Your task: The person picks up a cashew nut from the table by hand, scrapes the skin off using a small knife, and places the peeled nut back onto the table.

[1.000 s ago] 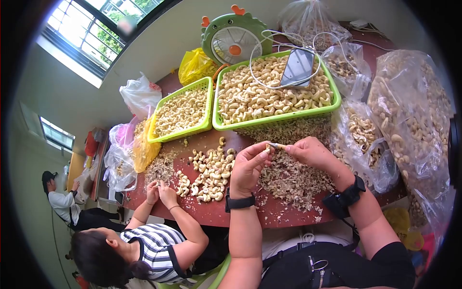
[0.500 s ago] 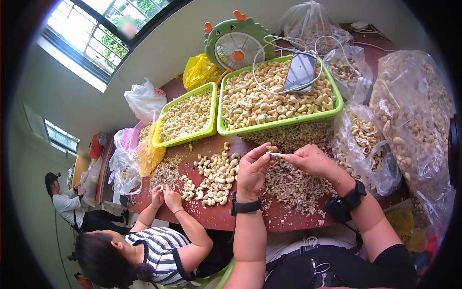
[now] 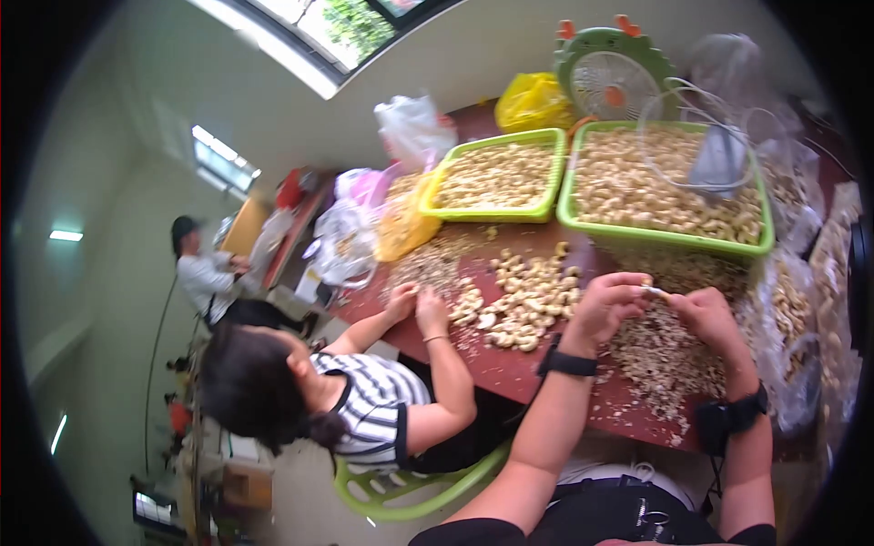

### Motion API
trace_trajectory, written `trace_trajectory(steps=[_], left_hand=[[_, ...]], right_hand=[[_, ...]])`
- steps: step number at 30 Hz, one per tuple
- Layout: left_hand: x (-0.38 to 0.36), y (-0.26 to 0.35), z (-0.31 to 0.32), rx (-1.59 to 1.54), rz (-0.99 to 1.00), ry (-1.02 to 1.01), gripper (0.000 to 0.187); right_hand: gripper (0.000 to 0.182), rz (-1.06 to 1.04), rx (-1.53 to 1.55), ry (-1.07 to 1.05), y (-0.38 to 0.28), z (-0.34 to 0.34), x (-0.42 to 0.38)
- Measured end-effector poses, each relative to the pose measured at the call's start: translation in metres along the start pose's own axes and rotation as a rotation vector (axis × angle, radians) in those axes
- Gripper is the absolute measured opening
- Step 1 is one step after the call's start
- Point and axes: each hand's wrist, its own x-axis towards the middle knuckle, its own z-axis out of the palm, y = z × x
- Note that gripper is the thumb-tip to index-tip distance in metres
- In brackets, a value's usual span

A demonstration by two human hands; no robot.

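My left hand (image 3: 608,305) pinches a cashew nut (image 3: 647,280) between thumb and fingertips, above the table. My right hand (image 3: 708,317) is closed around a small knife (image 3: 657,292), its short metal tip against the nut; most of its handle is hidden in my fingers. Under both hands spreads a heap of peeled skins and crumbs (image 3: 660,350). Left of my left hand lies a pile of pale cashews (image 3: 528,296) on the red table (image 3: 546,237).
Two green baskets of cashews (image 3: 496,217) (image 3: 674,238) stand behind, a phone (image 3: 719,162) with a white cable on the larger. Behind is a green fan (image 3: 614,77); plastic bags (image 3: 787,309) flank the table. A seated person (image 3: 373,400) works at left; another person (image 3: 209,278) stands beyond.
My view has swung left, so the table and baskets appear farther right. Both hands keep their hold on the nut and the knife.
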Motion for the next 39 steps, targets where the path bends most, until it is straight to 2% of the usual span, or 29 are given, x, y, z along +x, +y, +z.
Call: trace_trajectory(steps=[6,10,12,39], left_hand=[[-0.003,0.005,0.004,-0.089,-0.033,-0.043,0.015],[-0.003,0.005,0.007,-0.063,-0.042,0.011,0.013],[-0.004,0.005,0.009,-0.059,-0.043,0.016,0.012],[-0.003,0.002,0.006,-0.065,0.034,0.056,0.014]], right_hand=[[0.043,-0.004,0.138,-0.047,-0.005,0.003,-0.004],[0.043,0.017,0.177,-0.053,0.001,0.006,0.0],[0.044,0.003,0.211,0.0,-0.001,0.005,-0.002],[0.043,-0.011,0.157,-0.017,0.0,0.005,-0.003]])
